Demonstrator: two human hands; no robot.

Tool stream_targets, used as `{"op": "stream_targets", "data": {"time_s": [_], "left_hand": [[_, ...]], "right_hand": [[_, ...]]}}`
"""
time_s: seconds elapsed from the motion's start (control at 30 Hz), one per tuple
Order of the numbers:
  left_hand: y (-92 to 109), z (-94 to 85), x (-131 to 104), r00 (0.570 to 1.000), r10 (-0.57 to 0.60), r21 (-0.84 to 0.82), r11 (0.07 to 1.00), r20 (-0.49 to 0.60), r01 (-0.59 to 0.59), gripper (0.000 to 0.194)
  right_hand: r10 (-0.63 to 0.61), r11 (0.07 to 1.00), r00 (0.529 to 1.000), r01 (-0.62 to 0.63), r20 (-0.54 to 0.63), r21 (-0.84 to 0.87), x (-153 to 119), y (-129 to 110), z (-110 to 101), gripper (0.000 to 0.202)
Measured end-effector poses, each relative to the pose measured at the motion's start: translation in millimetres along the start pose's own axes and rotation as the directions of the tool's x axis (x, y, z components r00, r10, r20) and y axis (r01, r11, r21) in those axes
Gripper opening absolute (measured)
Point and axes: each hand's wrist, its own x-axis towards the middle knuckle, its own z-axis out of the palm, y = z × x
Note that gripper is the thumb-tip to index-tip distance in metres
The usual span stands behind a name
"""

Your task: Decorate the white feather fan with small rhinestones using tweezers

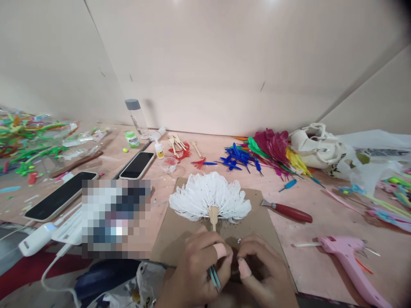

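A white feather fan point(210, 197) with a small wooden handle point(213, 216) lies on a brown cardboard sheet point(260, 218) in front of me. My left hand point(195, 271) is curled just below the handle and holds thin teal tweezers point(214, 277) between its fingers; a pink bandage wraps one finger. My right hand point(266, 269) is curled beside it, fingertips meeting the left hand's over something small that I cannot make out. One of its fingers is bandaged too.
A pink glue gun point(348, 256) lies at the right, a red-handled scraper point(289, 211) beyond it. Coloured feathers point(266, 154) are piled behind the fan, with a white bag point(317, 147). Two phones point(137, 165) point(59, 196), a bottle point(136, 117) and pipe cleaners point(28, 141) are on the left.
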Motion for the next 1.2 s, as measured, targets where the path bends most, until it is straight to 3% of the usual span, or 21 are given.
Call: {"op": "stream_targets", "data": {"time_s": [0.17, 0.47, 0.77, 0.87, 1.2], "left_hand": [[-1, -3.0, 0, 0.998, -0.047, -0.067, 0.997, -0.049, 0.044, 0.017], [-2, 0.4, 2, 0.997, -0.046, -0.160, 0.986, 0.056, 0.055, 0.017], [-5, 0.9, 3, 0.998, -0.055, -0.162, 0.985, 0.000, 0.054, 0.020], [-6, 2.2, 2, 0.998, -0.057, -0.180, 0.982, 0.025, 0.060, 0.019], [-10, 2.8, -1, 0.992, -0.047, -0.165, 0.984, 0.119, 0.067, 0.022]], "right_hand": [[-0.003, 1.000, 1.000, 0.002, -0.012, -0.027, 2, 1, -3, 0.015], [-0.006, 1.000, 1.000, 0.006, -0.010, -0.016, 4, 0, -2, 0.015], [-0.030, 0.997, 0.999, 0.031, -0.016, 0.068, 2, 0, -3, 0.010], [-0.067, 0.995, 0.998, 0.068, -0.019, 0.071, 2, -2, -3, 0.004], [-0.160, 0.986, 0.987, 0.158, -0.030, -0.056, 5, -1, -5, 0.010]]}}
